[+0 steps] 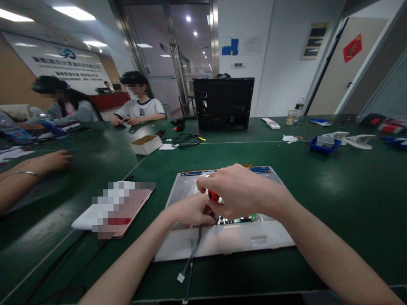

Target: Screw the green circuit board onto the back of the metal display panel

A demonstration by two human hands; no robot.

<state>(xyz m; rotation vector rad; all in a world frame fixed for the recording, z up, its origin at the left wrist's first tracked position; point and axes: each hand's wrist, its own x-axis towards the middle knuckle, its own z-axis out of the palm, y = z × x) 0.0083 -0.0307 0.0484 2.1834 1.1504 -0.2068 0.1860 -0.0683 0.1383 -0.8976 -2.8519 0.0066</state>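
Observation:
A flat display panel (pixel 229 240) lies on the green table in front of me, with a blue circuit strip (pixel 261 170) along its far edge. On its middle sits a green circuit board (pixel 251 218), partly covered by my hands. My right hand (pixel 243 190) is closed around the red and black handle of a screwdriver (pixel 213 195), held over the board. Below it, my left hand (pixel 193 209) pinches low at the board; what its fingertips hold is hidden. A dark cable (pixel 193 253) with a white plug runs from there over the panel's near edge.
A pinkish tablet-like object (pixel 135 212) lies left, partly pixelated. Another person's hand (pixel 52 163) is at far left. Farther back are an open white box (pixel 146 145), black cables (pixel 187 140), a black monitor housing (pixel 224 103) and a blue tray (pixel 324 148). Two people sit across the table.

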